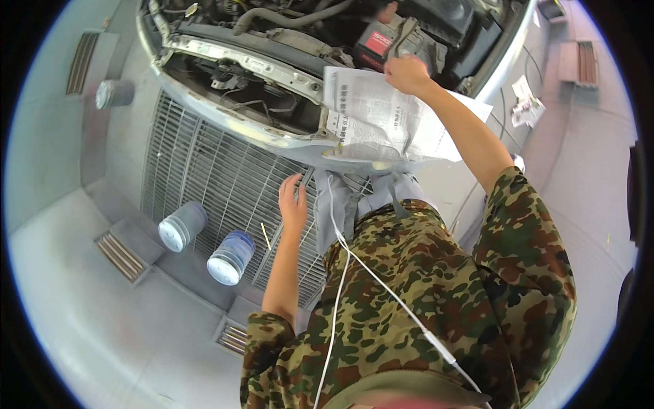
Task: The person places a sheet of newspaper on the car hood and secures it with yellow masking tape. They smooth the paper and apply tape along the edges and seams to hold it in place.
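Camouflage shirt (402, 293), right hand (409, 73) outstretched at newspaper (371, 123), grip unclear, left hand (293, 202) low, fingers parted.

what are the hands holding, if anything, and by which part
The left hand holds nothing. The right hand is at the upper edge of the paper; whether it grips cannot be told.

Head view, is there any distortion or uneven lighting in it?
Head view: strong fisheye bending, with black corners and a bluish fringe at the rim; head view again: the newspaper looks pale and bright, while the engine bay is much darker.
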